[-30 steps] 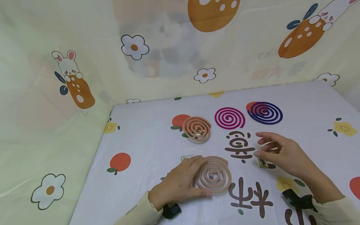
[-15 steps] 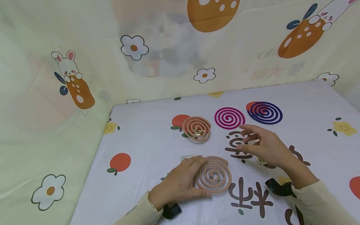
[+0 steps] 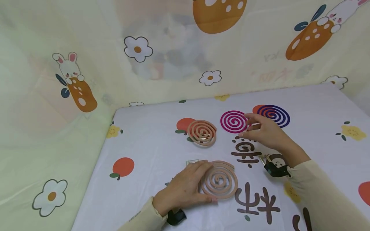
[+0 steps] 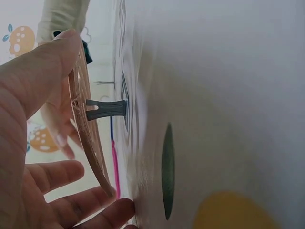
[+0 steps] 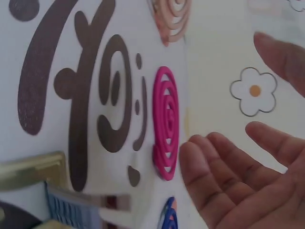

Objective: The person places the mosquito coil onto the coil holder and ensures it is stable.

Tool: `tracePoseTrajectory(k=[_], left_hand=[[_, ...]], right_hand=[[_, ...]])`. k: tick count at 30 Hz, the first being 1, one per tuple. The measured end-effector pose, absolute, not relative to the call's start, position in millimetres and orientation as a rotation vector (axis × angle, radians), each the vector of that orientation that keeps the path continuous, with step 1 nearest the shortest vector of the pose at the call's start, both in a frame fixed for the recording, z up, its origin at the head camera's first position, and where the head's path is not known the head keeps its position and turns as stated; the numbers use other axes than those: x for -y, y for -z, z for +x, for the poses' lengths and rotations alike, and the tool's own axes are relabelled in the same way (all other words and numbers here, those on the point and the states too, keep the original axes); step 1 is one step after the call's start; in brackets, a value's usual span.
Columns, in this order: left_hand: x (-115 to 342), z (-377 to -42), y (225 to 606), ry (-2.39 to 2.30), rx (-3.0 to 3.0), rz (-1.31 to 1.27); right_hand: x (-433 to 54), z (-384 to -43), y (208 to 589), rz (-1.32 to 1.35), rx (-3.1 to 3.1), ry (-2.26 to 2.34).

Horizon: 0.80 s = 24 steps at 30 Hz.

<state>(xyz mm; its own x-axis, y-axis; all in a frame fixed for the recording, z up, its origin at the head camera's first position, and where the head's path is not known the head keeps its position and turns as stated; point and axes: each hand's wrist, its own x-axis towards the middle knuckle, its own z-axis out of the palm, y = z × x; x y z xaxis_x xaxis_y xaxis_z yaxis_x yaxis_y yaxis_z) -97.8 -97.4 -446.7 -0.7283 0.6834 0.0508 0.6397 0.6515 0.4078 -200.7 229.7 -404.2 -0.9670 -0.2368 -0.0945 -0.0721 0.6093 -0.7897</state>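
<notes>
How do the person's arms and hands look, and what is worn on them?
The left hand and right hand wear no gloves. The left sleeve and right sleeve are pale cream; the left bears a dark marking, too small to read. A black device shows beside the left sleeve's end, another black device beside the right one's.

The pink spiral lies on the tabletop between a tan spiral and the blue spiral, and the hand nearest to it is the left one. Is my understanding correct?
Not fully: the head view shows that the right hand is nearest to the pink spiral. That spiral does lie on the tabletop between a tan spiral and the blue spiral.
</notes>
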Motion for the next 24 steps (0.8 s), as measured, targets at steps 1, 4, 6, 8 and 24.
tracePoseTrajectory(k=[1,4,6,8,24], left_hand=[[97,-98,446,-0.614,-2.761,1.111],[97,-98,446,-0.617,-2.766,1.109],[97,-97,446,-0.624,-2.761,1.105],[97,-96,446,-0.626,-2.760,1.102],[98,-98,446,-0.605,-2.769,1.138]], right_hand=[[-228,-202,405,-0.272,-2.647,1.258],[-225,-207,409,-0.305,-2.661,1.186],[-224,-211,412,-0.329,-2.664,1.155],[-223,-214,414,-0.358,-2.660,1.137],[-234,-223,422,-0.305,-2.591,1.147]])
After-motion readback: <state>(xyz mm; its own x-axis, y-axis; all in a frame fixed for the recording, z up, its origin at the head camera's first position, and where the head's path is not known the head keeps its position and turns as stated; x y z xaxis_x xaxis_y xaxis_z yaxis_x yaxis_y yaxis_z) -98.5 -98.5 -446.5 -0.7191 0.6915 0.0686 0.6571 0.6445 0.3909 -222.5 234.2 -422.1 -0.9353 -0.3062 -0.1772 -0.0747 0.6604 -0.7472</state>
